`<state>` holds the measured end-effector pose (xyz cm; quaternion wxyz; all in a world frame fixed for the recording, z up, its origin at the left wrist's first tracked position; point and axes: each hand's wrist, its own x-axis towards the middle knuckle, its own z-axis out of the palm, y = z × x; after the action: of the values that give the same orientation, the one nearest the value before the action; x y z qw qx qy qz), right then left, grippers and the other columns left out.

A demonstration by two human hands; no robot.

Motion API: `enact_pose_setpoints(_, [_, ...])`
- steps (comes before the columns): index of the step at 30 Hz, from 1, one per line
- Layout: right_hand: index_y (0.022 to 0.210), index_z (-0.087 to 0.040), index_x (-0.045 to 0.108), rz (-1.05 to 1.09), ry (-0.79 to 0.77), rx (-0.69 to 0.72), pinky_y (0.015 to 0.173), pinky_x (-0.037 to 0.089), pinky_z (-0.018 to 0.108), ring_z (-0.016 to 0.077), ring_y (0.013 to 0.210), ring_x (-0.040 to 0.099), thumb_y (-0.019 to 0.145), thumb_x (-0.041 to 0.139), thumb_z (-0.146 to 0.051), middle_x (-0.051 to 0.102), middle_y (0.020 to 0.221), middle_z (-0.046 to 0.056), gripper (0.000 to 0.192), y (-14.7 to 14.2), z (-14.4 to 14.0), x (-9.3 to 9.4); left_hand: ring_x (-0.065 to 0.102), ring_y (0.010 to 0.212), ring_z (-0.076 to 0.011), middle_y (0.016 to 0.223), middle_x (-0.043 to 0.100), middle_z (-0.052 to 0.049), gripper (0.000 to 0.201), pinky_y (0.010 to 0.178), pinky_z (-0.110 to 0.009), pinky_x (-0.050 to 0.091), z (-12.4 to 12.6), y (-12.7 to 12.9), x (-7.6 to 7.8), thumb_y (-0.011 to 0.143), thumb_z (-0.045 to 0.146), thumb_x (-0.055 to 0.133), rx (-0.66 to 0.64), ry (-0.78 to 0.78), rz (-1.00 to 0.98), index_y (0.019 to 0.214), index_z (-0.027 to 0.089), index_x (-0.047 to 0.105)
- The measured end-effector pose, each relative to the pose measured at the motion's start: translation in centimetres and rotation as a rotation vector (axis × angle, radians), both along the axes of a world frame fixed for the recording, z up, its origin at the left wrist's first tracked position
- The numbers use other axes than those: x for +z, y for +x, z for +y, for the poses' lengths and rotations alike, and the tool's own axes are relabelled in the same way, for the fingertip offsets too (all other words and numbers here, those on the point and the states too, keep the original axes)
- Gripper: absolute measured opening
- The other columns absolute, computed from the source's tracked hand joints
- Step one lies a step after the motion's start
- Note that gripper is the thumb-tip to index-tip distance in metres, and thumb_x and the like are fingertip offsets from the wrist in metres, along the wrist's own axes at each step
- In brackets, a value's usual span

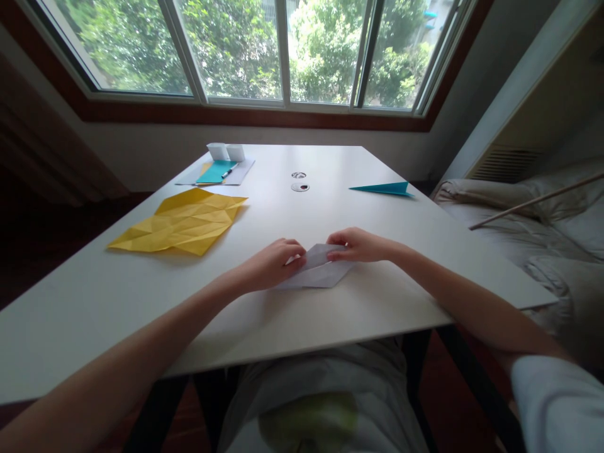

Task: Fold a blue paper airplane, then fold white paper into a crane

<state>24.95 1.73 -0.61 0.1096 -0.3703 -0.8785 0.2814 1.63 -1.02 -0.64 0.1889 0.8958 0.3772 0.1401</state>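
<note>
A partly folded sheet of white paper (325,274) lies on the white table close to its front edge. My left hand (278,261) grips the paper's left side, thumb and fingers pinched on a raised flap. On the other side, my right hand (356,245) pinches the upper right edge of the same flap. The paper's lower left part is hidden behind my left hand and wrist.
A creased yellow sheet (189,220) rests to the left. At the back left are two small white paper boxes (226,151), teal paper (217,172) and a pen (229,170). A blue paper plane (384,188) lies at the right, beyond two round table inserts (299,187).
</note>
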Motion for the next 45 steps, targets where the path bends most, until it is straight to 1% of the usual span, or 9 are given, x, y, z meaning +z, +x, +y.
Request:
enact_pose_setpoints(8, [0.083, -0.014, 0.062, -0.043, -0.013, -0.004, 0.06, 0.037, 0.023, 0.0128, 0.069, 0.051, 0.081, 0.05, -0.046, 0.06, 0.076, 0.003, 0.034, -0.1, 0.0, -0.5, 0.056, 0.08, -0.0184, 0.085, 0.062, -0.007, 0.027, 0.074, -0.029, 0.045, 0.5, 0.1, -0.8, 0.085, 0.027, 0.041, 0.064, 0.014, 0.034, 0.083, 0.014, 0.065])
enact_pose_setpoints(12, [0.079, -0.014, 0.062, -0.035, 0.058, -0.046, 0.065, 0.039, 0.024, 0.0126, 0.073, 0.051, 0.08, 0.052, -0.044, 0.058, 0.091, 0.007, 0.031, -0.2, 0.0, -1.0, 0.053, 0.093, -0.0218, 0.099, 0.059, -0.009, 0.024, 0.082, -0.036, 0.043, 0.4, 0.1, -1.5, 0.086, 0.028, 0.044, 0.131, 0.192, 0.011, 0.097, 0.016, 0.061])
enact_pose_setpoints(16, [0.072, -0.014, 0.062, -0.074, 0.09, -0.058, 0.065, 0.039, 0.024, 0.0121, 0.072, 0.051, 0.081, 0.053, -0.044, 0.055, 0.091, 0.007, 0.032, -0.2, 0.1, -1.2, 0.049, 0.101, -0.0218, 0.111, 0.055, -0.009, 0.022, 0.086, -0.038, 0.041, -0.1, 0.3, -1.4, 0.089, 0.026, 0.042, -0.023, 0.364, 0.034, 0.102, 0.019, 0.058])
enact_pose_setpoints(20, [0.071, -0.014, 0.063, -0.08, 0.096, -0.071, 0.07, 0.04, 0.025, 0.0128, 0.076, 0.053, 0.086, 0.044, -0.042, 0.056, 0.089, 0.008, 0.037, -0.4, 0.1, -1.3, 0.049, 0.105, -0.02, 0.116, 0.055, -0.006, 0.022, 0.089, -0.035, 0.039, -0.2, 0.4, -1.4, 0.089, 0.024, 0.042, -0.2, 0.375, 0.1, 0.106, 0.022, 0.057])
enact_pose_setpoints(24, [0.075, -0.015, 0.062, -0.12, 0.218, -0.161, 0.07, 0.04, 0.026, 0.0142, 0.076, 0.054, 0.084, 0.048, -0.039, 0.056, 0.088, 0.008, 0.029, -0.5, 0.1, -1.8, 0.052, 0.104, -0.018, 0.117, 0.058, -0.005, 0.027, 0.089, -0.033, 0.04, 0.0, 0.3, -1.9, 0.091, 0.023, 0.038, -0.244, 0.335, 0.132, 0.112, 0.023, 0.056])
enact_pose_setpoints(28, [0.086, -0.017, 0.06, -0.128, 0.349, -0.248, 0.073, 0.041, 0.028, 0.0175, 0.082, 0.054, 0.079, 0.057, -0.037, 0.056, 0.094, 0.008, 0.021, -0.4, 0.2, -2.2, 0.052, 0.104, -0.0193, 0.118, 0.058, -0.005, 0.03, 0.087, -0.034, 0.042, -0.1, 0.5, -2.3, 0.092, 0.023, 0.037, -0.206, 0.363, 0.156, 0.115, 0.023, 0.055])
enact_pose_setpoints(31, [0.089, -0.018, 0.059, -0.068, 0.437, -0.183, 0.076, 0.042, 0.03, 0.0182, 0.086, 0.054, 0.08, 0.056, -0.033, 0.056, 0.096, 0.008, 0.018, -0.3, 0.1, -2.0, 0.053, 0.102, -0.0207, 0.116, 0.059, -0.005, 0.029, 0.084, -0.036, 0.044, -0.4, 0.7, -2.4, 0.091, 0.024, 0.038, -0.143, 0.401, 0.18, 0.114, 0.023, 0.056])
enact_pose_setpoints(36, [0.086, -0.018, 0.063, 0.015, 0.45, 0.074, 0.073, 0.043, 0.026, 0.0152, 0.079, 0.055, 0.082, 0.053, -0.023, 0.059, 0.087, 0.006, 0.012, -0.7, -0.4, -1.8, 0.053, 0.101, -0.0208, 0.113, 0.06, -0.006, 0.028, 0.083, -0.036, 0.045, -0.4, 0.8, -2.5, 0.091, 0.024, 0.039, -0.095, 0.434, 0.201, 0.112, 0.023, 0.057])
enact_pose_setpoints(45, [0.092, -0.017, 0.067, -0.011, 0.374, 0.207, 0.076, 0.044, 0.026, 0.0162, 0.084, 0.059, 0.083, 0.054, -0.027, 0.064, 0.093, 0.008, 0.018, -0.2, -0.8, -1.3, 0.056, 0.101, -0.0206, 0.118, 0.057, -0.007, 0.031, 0.084, -0.034, 0.047, -0.1, -0.6, -1.7, 0.091, 0.025, 0.037, -0.233, 0.439, 0.29, 0.117, 0.021, 0.054])
